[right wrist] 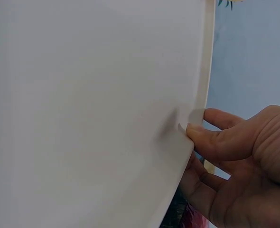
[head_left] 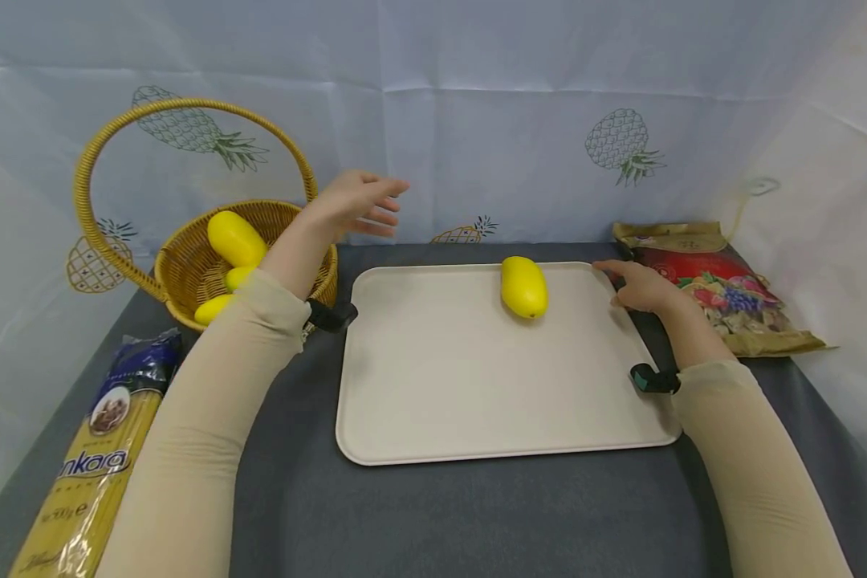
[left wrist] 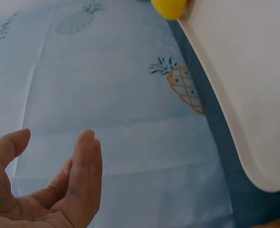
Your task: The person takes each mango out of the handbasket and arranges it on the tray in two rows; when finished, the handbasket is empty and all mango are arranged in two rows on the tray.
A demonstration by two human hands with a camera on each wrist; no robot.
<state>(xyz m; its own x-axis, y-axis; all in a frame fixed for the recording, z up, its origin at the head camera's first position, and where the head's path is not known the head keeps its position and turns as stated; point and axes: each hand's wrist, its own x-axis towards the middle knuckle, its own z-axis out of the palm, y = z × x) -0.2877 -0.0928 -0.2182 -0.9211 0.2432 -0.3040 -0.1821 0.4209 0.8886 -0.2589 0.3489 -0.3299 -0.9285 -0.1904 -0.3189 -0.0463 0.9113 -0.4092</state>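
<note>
The right hand (head_left: 639,287) pinches the far right corner of the pale tray (head_left: 477,385); the head view gives mainly the back of this hand, while the right wrist view shows the thumb on the upper side of the rim and other fingers at and below the edge. The left hand (head_left: 364,205) holds nothing, raised beyond the tray's far left corner; only the left wrist view looks into its palm, showing a wide gap between thumb and fingers. The tray lies on the dark table (head_left: 462,514), and one yellow fruit (head_left: 523,287) rests at its far edge, right of centre, cut off at the top of the left wrist view. The head view alone shows the wicker basket (head_left: 190,263) with its tall handle, left of the tray, holding more yellow fruits (head_left: 234,239) partly hidden by the left arm, and the pasta packet (head_left: 87,474) nearer the person. Beside the right hand lies a gold and red bag (head_left: 722,289), just a sliver of it visible from the right wrist. Behind hangs pineapple-printed cloth (head_left: 470,144); the left wrist view adds small lettering on it.
</note>
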